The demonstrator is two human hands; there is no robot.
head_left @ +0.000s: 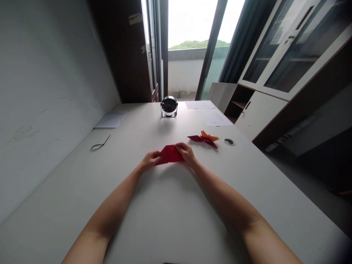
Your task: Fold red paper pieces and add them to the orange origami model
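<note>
A folded piece of red paper (pixel 170 154) lies on the white table (pixel 170 212) in the middle of the view. My left hand (pixel 150 160) pinches its left corner with curled fingers. My right hand (pixel 187 152) presses and grips its upper right edge, fingers closed on the paper. Both forearms stretch forward over the table. To the right of my right hand lie finished folded paper shapes, dark red (pixel 202 140) and orange (pixel 209 136), touching each other.
A small round black and silver device (pixel 168 106) stands at the far middle of the table. Paper sheets (pixel 110 120) (pixel 214 118) lie far left and far right. A black cable tie (pixel 99 145) lies left. A cable grommet (pixel 229 142) sits right. Cabinets stand beyond the right edge.
</note>
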